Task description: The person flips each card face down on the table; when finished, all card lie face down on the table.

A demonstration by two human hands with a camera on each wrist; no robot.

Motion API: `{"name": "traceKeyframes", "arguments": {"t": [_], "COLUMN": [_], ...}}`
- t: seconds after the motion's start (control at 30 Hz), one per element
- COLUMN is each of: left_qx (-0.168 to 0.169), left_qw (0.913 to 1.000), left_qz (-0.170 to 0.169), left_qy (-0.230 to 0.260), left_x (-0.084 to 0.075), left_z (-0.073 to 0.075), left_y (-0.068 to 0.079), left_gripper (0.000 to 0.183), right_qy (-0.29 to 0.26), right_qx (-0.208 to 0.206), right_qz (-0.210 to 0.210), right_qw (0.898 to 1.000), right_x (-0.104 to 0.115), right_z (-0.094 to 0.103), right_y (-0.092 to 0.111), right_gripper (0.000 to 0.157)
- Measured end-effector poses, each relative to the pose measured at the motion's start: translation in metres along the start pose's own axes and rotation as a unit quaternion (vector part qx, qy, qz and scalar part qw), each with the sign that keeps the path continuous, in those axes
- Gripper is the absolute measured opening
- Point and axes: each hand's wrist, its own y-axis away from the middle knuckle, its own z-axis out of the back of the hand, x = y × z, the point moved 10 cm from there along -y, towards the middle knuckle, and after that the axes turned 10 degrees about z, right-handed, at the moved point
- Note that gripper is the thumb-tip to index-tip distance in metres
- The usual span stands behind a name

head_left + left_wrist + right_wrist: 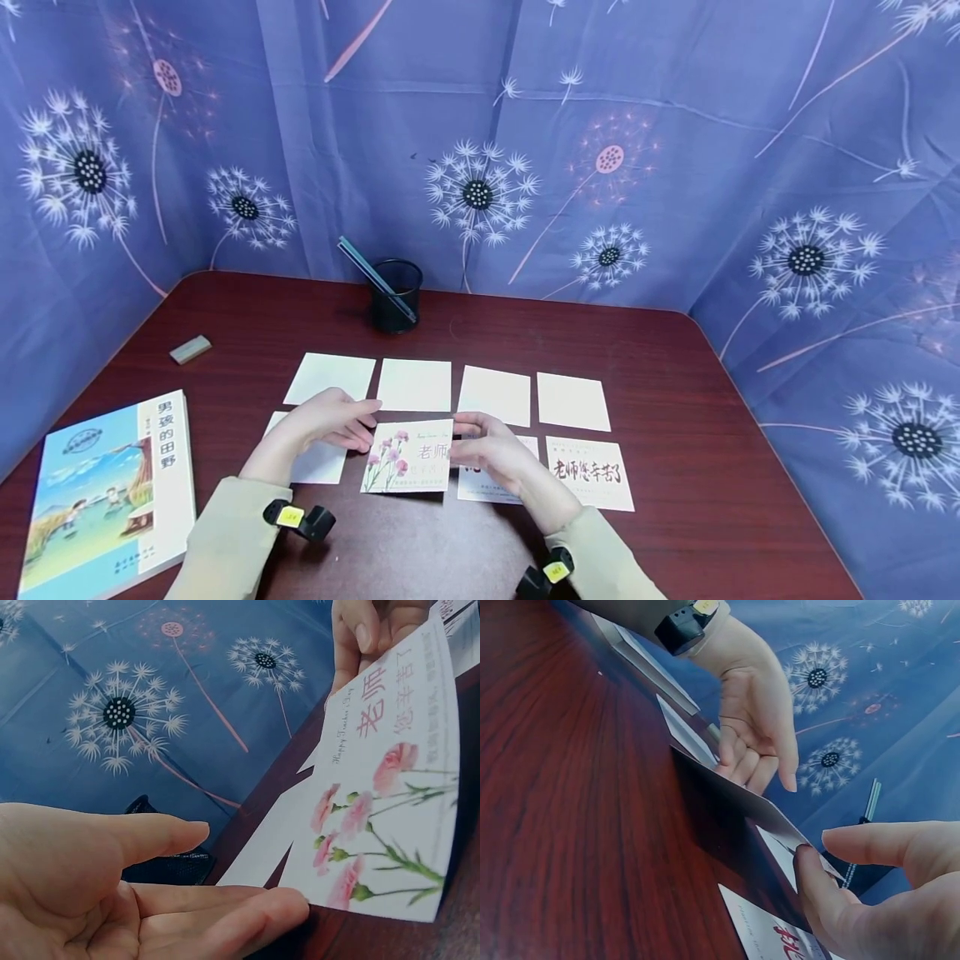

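Note:
A greeting card (407, 457) with pink carnations and Chinese writing is tilted up off the table, its shadow beneath. My right hand (491, 454) holds its right edge between thumb and fingers, as the right wrist view (889, 889) also shows from the side. On the card's left edge rest the fingertips of my left hand (330, 421); in the left wrist view its fingers (217, 915) lie fairly straight, the thumb apart from the card. Below my right hand lies a card with dark red writing (487, 487), partly covered. Right of it is another lettered card (590, 472).
Blank white cards (414, 385) form a back row, with another (318, 458) under my left forearm. A black mesh pen holder (395, 296) with blue-green sticks stands behind. A book (112, 500) and a small eraser-like block (191, 349) lie left.

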Motion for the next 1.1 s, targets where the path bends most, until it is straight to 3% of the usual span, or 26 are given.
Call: {"name": "traceKeyframes", "arguments": {"t": [0.17,0.3,0.47,0.57,0.8,1.1], "left_qx": [-0.047,-0.096,-0.152,-0.179,-0.215,-0.228], "left_qw": [0.9985,0.9933,0.9791,0.9714,0.9600,0.9591], "left_qz": [-0.025,-0.050,-0.061,-0.067,-0.082,-0.100], "left_qy": [-0.008,-0.039,-0.121,-0.142,-0.159,-0.135], "left_x": [-0.020,-0.042,-0.056,-0.061,-0.067,-0.075], "left_z": [0.002,-0.007,-0.028,-0.034,-0.033,-0.028], "left_y": [0.008,0.018,0.027,0.029,0.031,0.043], "left_gripper": [0.044,0.040,0.036,0.034,0.044,0.050], "right_qy": [0.003,-0.005,-0.014,-0.022,-0.055,-0.079], "right_qx": [-0.007,-0.021,-0.024,-0.022,-0.017,0.005], "right_qz": [0.006,0.012,0.021,0.022,0.034,0.065], "right_qw": [1.000,1.000,0.999,0.999,0.998,0.995], "right_x": [0.000,0.002,0.009,0.013,0.023,0.034], "right_z": [0.001,0.006,0.004,0.002,-0.004,-0.015], "right_y": [-0.002,-0.002,-0.003,-0.002,-0.002,-0.003], "right_gripper": [0.063,0.059,0.053,0.049,0.045,0.044]}}
